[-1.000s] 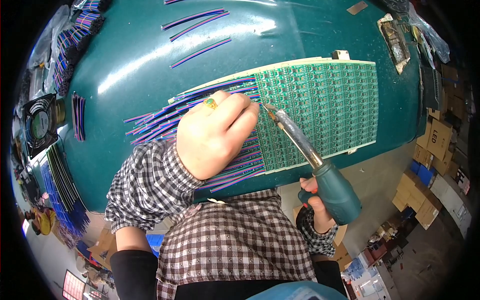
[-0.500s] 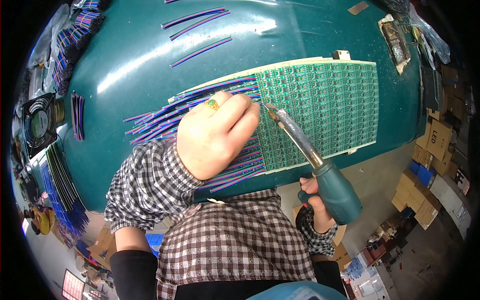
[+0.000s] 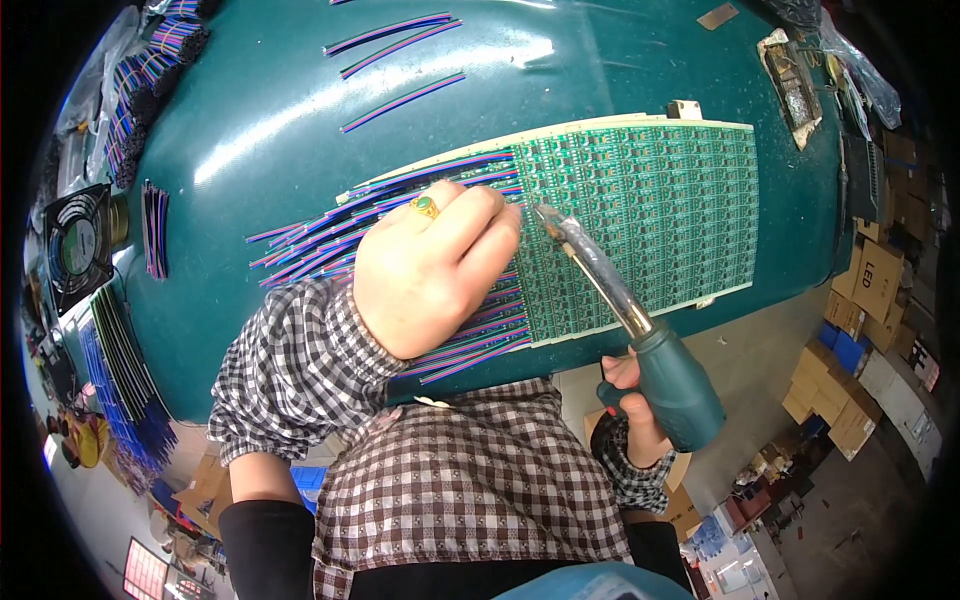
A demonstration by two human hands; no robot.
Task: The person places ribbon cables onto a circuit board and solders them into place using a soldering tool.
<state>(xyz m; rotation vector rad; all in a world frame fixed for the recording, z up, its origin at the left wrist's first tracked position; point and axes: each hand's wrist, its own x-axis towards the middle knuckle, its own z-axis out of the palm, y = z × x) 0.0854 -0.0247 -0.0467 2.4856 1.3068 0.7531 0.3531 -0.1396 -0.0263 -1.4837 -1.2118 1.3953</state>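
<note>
Gripping the soldering iron (image 3: 638,322) by its handle (image 3: 684,388), likely the heavy, cool end, my right hand (image 3: 642,420) aimed it over the circuit panel (image 3: 650,210) beside the table's (image 3: 240,110) near edge. Left hand (image 3: 430,265) curled over light, bendy-looking wires (image 3: 320,245); pinch hidden.

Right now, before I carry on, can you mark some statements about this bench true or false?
1. The right hand holds a soldering iron. True.
2. The left hand has no ring. False: it wears one with a green stone.
3. Many wires lie at the circuit panel's left side. True.
4. The fan is right of the panel. False: the black fan is at left.
5. The tabletop is green. True.
</note>
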